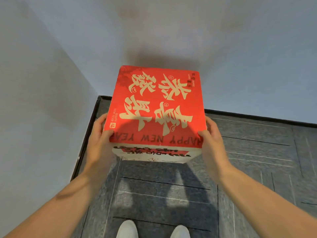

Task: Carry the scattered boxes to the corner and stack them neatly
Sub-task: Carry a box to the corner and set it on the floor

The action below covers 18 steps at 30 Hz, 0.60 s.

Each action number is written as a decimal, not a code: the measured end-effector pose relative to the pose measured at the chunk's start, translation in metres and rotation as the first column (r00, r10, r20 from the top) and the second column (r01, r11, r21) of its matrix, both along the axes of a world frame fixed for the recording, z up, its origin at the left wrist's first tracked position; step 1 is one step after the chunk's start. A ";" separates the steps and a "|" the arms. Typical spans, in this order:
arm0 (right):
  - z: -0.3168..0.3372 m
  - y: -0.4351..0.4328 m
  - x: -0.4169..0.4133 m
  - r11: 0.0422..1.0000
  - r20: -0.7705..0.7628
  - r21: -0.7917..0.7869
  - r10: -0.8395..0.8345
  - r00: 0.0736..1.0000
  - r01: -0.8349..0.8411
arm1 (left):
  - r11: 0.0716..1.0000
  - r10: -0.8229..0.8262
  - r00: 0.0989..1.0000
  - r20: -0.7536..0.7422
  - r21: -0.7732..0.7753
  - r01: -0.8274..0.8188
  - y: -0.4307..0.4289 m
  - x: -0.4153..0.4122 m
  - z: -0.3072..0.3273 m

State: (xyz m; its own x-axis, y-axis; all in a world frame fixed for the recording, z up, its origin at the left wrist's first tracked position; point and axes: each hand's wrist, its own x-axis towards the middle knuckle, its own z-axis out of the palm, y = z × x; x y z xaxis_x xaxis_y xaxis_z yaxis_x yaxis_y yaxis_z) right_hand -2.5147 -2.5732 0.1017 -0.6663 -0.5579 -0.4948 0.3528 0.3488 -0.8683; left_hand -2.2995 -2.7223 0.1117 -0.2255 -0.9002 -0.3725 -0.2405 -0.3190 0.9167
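We read "HAPPY NEW YEAR" in dark capitals along the near edge of the square red cardboard box (156,107), running upside down to us from the right hand (212,134) across to the left hand (100,133). Large cream Chinese characters fill the lid between the two hands. A small "HAPPY NEW YEAR" sits just beside the left fingers, and "GOOD" (with tiny print under it) is at the far corner beyond the right hand.

The box is closed, so we cannot see what it holds. Its cream front side below the thumbs carries red and black lettering too foreshortened to read.

Each hand is clamped on one side of the box, thumb over the top edge, with the fingers mostly hidden behind it. The box hangs between the hands above the grey carpet-tile floor (257,160). Beyond the hands, two pale walls (42,83) with a black skirting strip (85,140) meet in a corner. Two light shoe tips (127,229) are cut off below the forearms.
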 end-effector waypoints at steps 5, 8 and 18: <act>-0.092 -0.004 0.001 1.000 -0.064 -0.002 -0.016 0.998 0.016 | 0.998 -0.009 1.000 -0.003 -0.056 0.009 -0.004 0.004 -0.099; -0.136 0.000 0.006 0.999 -0.072 -0.015 -0.050 0.996 0.049 | 0.997 -0.040 0.999 -0.003 -0.064 0.040 0.000 0.006 -0.147; -0.193 -0.003 0.014 0.986 -0.061 -0.105 -0.138 0.989 0.131 | 0.996 -0.065 0.998 -0.014 -0.059 0.064 0.000 0.001 -0.194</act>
